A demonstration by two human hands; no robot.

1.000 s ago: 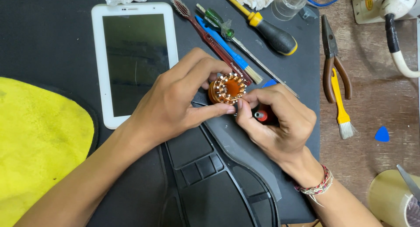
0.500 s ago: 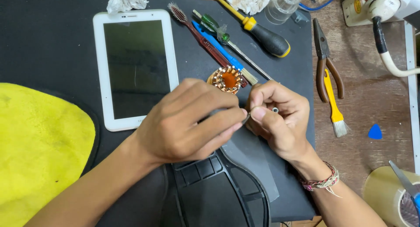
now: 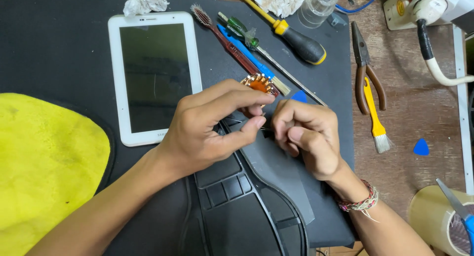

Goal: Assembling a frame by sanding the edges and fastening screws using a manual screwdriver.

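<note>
My left hand (image 3: 210, 130) and my right hand (image 3: 306, 135) meet above the top end of a black plastic device (image 3: 247, 216) lying on the dark mat (image 3: 59, 53). My left thumb and forefinger are pinched together. My right hand is curled into a fist. A thin metal tool (image 3: 236, 120) runs between the two hands, and both hide most of it. Just beyond my left fingertips a round copper-coloured coil part (image 3: 256, 81) lies on the mat, untouched.
A white tablet (image 3: 155, 76) lies at the left and a yellow cloth (image 3: 47, 162) at the lower left. Screwdrivers (image 3: 296, 39), a small brush (image 3: 222, 34), pliers (image 3: 364, 68), a yellow-handled brush (image 3: 375, 115), blue picks (image 3: 421, 147) and a tape roll (image 3: 439, 219) lie around.
Both hands have drawn back from the copper coil part toward me. The coil part, which my fingers held a second ago, now lies free on the mat.
</note>
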